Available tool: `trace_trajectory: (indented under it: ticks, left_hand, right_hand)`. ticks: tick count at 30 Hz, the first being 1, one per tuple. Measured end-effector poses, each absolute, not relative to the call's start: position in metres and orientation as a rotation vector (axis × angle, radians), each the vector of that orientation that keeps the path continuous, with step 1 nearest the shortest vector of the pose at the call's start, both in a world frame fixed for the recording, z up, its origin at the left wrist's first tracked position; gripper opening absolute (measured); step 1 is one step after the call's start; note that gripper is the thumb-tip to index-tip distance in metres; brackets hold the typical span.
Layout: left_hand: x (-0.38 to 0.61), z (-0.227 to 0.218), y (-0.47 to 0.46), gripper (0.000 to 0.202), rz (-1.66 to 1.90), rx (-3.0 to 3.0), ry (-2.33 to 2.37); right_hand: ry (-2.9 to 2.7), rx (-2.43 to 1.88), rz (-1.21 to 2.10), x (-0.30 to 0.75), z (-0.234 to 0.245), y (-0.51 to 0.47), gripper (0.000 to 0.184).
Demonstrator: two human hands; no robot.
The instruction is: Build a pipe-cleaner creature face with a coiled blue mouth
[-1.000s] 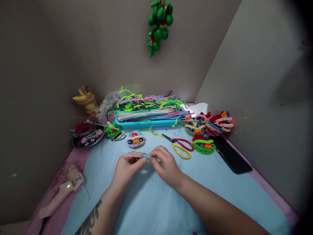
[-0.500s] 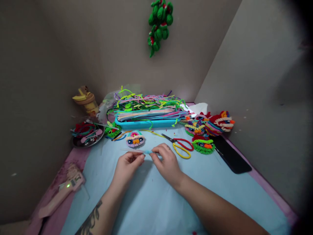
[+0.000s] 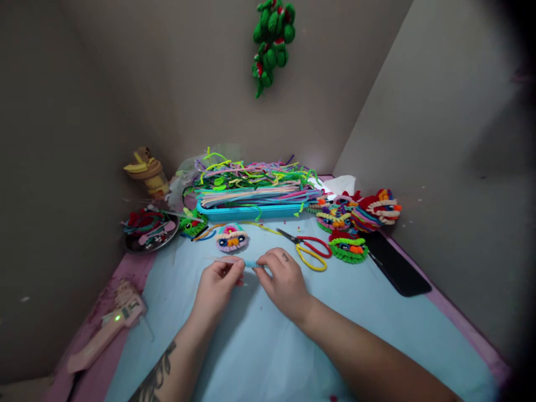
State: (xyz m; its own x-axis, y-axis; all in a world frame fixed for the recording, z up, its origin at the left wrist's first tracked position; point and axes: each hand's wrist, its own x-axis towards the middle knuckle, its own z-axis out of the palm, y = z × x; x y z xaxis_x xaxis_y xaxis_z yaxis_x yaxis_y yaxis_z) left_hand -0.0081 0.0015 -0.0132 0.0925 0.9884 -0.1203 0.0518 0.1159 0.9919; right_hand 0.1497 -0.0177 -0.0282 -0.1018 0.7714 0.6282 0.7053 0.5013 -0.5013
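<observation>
Fingers (image 3: 238, 270) of the left hand (image 3: 215, 286) are pinching a thin, pale stick (image 3: 224, 259), while those of the right hand (image 3: 285, 282) are pinching the near end of a fuzzy, light blue coil (image 3: 251, 264). The coil appears to be wrapping around the stick; it is sitting between the two hands, touching the fingertips on both sides. The stick is poking out to the left, past the left fingers. Both hands are working over a light blue cloth (image 3: 268, 346).

Just beyond the left hand, a pastel bird face (image 3: 232, 240) is lying on the cloth. Beyond the right hand, scissors (image 3: 298, 241) with one red and one yellow handle are lying near a green bird face (image 3: 348, 249). Farther back, a blue tray (image 3: 255, 211) is holding a heap of colourful fuzzy wires (image 3: 251, 195). At far left, a pink glue gun (image 3: 111, 329) is showing a green light; at right, a black phone (image 3: 393, 265) is lying flat.
</observation>
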Motion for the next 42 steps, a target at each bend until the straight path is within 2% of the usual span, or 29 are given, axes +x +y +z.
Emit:
trace_trajectory:
  ticks: [2, 8, 15, 23, 30, 42]
  left_hand:
    - [-0.008, -0.013, 0.001, 0.026, 1.055, 1.215, 1.247]
    - [-0.007, -0.015, -0.001, 0.025, 1.094, 1.3, 1.267]
    - [-0.007, -0.014, -0.002, 0.021, 1.089, 1.511, 1.275]
    - [-0.008, -0.013, -0.001, 0.018, 1.092, 1.492, 1.396]
    - [-0.005, -0.003, -0.003, 0.021, 1.027, 1.398, 1.321]
    - [-0.006, -0.006, -0.006, 0.024, 1.016, 1.389, 1.333]
  right_hand:
    - [-1.829, -1.202, 0.122, 0.15, -0.027, -0.018, 0.003]
    - [-1.846, -1.161, 0.262, 0.152, -0.027, -0.018, 0.023]
    - [-1.857, -1.22, 0.34, 0.152, -0.029, -0.014, 0.015]
    - [-1.738, -1.265, 0.336, 0.153, -0.03, -0.013, 0.013]
    - [-1.688, -1.269, 0.342, 0.154, -0.032, -0.012, 0.009]
    - [-1.666, -1.252, 0.279, 0.153, -0.031, -0.015, 0.015]
